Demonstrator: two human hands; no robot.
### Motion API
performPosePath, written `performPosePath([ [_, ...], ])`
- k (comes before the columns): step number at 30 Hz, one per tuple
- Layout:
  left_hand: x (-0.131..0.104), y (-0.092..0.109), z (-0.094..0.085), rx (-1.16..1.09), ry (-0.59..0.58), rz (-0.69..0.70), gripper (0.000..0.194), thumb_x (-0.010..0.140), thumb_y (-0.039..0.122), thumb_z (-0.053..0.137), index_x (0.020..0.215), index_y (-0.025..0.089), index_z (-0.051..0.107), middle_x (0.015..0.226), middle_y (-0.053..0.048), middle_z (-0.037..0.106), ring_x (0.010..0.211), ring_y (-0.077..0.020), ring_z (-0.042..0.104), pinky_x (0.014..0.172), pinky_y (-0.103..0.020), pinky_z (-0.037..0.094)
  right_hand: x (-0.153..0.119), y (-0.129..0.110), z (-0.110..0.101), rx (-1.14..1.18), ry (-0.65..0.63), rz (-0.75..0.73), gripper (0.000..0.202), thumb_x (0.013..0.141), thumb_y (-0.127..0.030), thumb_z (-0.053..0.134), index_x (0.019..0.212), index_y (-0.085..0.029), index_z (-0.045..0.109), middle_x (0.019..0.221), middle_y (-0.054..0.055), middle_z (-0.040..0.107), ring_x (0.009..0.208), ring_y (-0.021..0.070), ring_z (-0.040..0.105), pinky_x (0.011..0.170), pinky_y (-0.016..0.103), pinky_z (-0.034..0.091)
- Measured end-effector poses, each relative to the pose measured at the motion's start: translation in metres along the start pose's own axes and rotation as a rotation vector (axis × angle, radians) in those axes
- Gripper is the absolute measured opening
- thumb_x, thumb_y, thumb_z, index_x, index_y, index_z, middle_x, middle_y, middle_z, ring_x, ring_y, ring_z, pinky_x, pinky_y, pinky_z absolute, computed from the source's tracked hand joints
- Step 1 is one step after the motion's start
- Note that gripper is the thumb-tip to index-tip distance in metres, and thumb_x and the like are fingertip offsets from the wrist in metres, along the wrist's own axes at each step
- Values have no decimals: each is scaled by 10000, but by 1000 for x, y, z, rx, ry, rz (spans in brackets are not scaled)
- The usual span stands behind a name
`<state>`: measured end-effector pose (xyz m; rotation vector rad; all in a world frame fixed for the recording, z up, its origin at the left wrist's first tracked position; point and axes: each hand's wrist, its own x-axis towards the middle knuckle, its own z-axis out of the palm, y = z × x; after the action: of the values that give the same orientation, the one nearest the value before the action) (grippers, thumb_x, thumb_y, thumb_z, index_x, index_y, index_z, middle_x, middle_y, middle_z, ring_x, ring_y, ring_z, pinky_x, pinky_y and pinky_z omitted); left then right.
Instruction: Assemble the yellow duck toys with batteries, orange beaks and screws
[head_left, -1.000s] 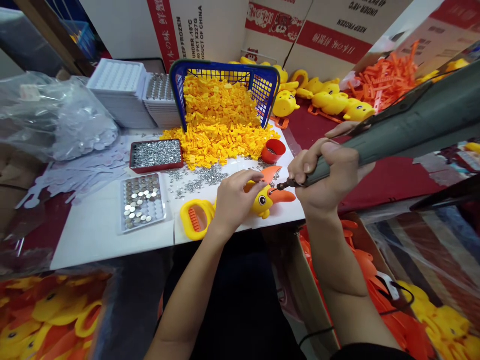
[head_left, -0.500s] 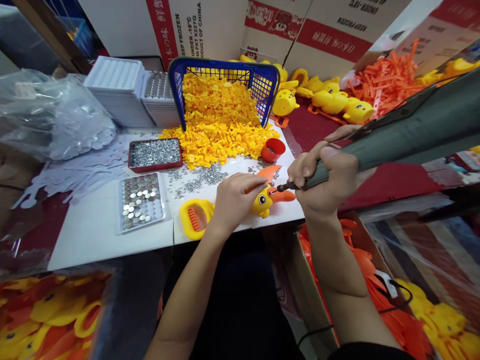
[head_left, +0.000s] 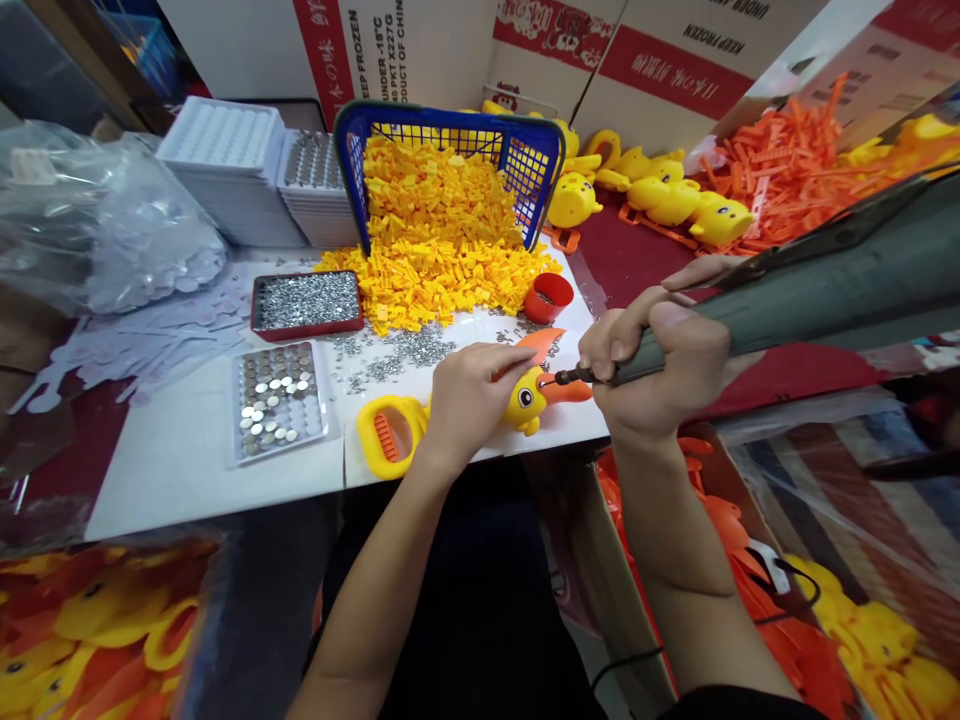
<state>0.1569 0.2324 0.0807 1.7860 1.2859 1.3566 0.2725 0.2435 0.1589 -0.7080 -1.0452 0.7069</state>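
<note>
My left hand [head_left: 474,400] is closed over the body of a yellow duck-like toy [head_left: 525,400] with a printed eye and orange parts, at the table's front edge. The toy's yellow loop handle [head_left: 391,437] sticks out to the left of the hand. Wrapped in my right hand [head_left: 660,365] is a grey-green power screwdriver [head_left: 825,290], slanting down to the left. Its thin bit touches the toy's head beside the eye. My left palm hides the middle of the toy.
Behind stands a blue basket [head_left: 450,118] spilling yellow pieces. A red tray of metal bits [head_left: 307,302], a white tray of discs [head_left: 279,402] and a red cup [head_left: 547,297] stand nearer. Boxes of toy parts flank my lap.
My right hand and the screwdriver have shifted very slightly right, with the bit still at the toy's head. The view has moved a little; my left hand keeps its hold.
</note>
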Motion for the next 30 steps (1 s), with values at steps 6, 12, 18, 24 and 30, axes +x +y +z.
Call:
performPosePath([
  [6, 1, 0, -1, -7, 6, -34, 133, 855, 184, 763, 915, 292, 813, 932, 3, 825, 866, -202, 777, 794, -343, 600, -1, 1, 0, -45, -3, 14, 202, 750, -317, 688, 866, -308, 523, 408, -126, 401, 253, 101, 293, 304, 263, 223],
  [12, 0, 0, 2, 46, 27, -12, 135, 867, 191, 747, 903, 306, 809, 926, 17, 824, 860, -199, 777, 767, -337, 599, -8, 6, 2, -78, -106, -9, 352, 749, -545, 744, 813, -306, 493, 437, -119, 405, 276, 102, 296, 306, 287, 235],
  [18, 0, 3, 1, 64, 10, -9, 140, 865, 156, 744, 913, 267, 815, 927, -9, 826, 862, -206, 782, 739, -321, 586, -7, 7, 5, -8, -129, 22, 204, 750, -236, 726, 851, -295, 559, 443, -123, 474, 271, 85, 334, 302, 236, 243],
  [24, -2, 4, 2, 75, 26, -11, 130, 877, 173, 728, 893, 274, 808, 927, 0, 825, 847, -213, 780, 732, -338, 589, 1, 9, -4, 50, -309, 19, 247, 741, -367, 786, 837, -295, 570, 414, -123, 449, 246, 78, 264, 295, 251, 254],
  [30, -6, 4, 3, 80, 38, 36, 86, 877, 219, 744, 889, 280, 804, 906, 4, 825, 830, -204, 780, 730, -324, 593, 4, 6, -12, 82, -423, 138, 296, 717, -399, 785, 813, -303, 523, 397, -136, 450, 227, 80, 242, 274, 244, 245],
])
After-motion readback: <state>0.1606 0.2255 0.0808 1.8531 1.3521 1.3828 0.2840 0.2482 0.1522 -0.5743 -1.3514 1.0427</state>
